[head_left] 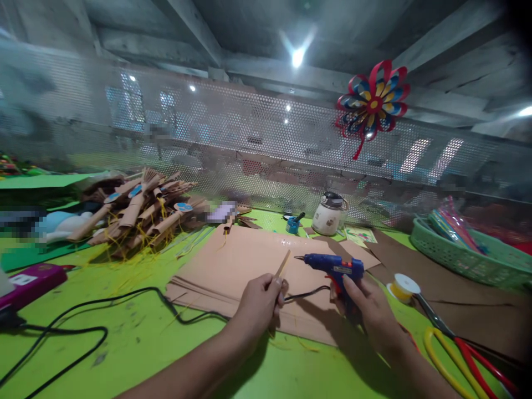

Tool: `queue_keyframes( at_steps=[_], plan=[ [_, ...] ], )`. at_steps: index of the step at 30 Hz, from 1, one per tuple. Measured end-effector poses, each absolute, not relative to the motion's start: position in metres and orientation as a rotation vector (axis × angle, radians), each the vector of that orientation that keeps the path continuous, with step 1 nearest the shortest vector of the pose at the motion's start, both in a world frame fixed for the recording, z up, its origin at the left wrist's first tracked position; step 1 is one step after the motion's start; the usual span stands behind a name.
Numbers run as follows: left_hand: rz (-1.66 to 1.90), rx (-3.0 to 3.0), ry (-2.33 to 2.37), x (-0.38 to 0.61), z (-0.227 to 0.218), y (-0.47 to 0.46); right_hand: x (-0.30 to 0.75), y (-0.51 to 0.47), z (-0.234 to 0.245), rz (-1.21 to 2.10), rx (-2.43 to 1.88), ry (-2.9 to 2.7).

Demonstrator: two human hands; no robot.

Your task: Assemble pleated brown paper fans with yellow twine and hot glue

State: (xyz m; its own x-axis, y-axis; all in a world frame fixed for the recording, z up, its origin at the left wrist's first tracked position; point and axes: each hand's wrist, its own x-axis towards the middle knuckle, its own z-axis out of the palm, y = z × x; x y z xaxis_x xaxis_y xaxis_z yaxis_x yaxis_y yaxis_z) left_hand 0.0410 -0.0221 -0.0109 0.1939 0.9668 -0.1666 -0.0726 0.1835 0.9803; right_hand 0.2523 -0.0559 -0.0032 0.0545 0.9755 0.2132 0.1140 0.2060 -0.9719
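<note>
My left hand [260, 305] is closed around a thin wooden stick [284, 263] that points up and to the right. My right hand [368, 310] grips the handle of a blue hot glue gun [332, 265]. The gun's nozzle points left, a short gap from the stick's tip. Both hands hover over a stack of brown cardboard sheets [233, 266] on the green table [137, 338]. The glue gun's black cord [124, 302] trails left across the table.
A pile of rolled brown paper pieces [141, 213] lies at the back left. Red-and-yellow scissors [457, 343] and a yellow ribbon spool [402, 287] sit right of my hand. A green basket [465, 252], a white jar [329, 215], a pink box [31, 280] and a hanging paper pinwheel [373, 104] surround the work area.
</note>
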Motion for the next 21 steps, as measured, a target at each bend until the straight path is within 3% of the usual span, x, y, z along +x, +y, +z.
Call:
queue_keyframes(
  at_steps=[21],
  plan=[
    [0.987,1.064,1.051,0.041,-0.007,-0.026,0.244,-0.061,0.002,0.949,-1.248,-1.332]
  ],
)
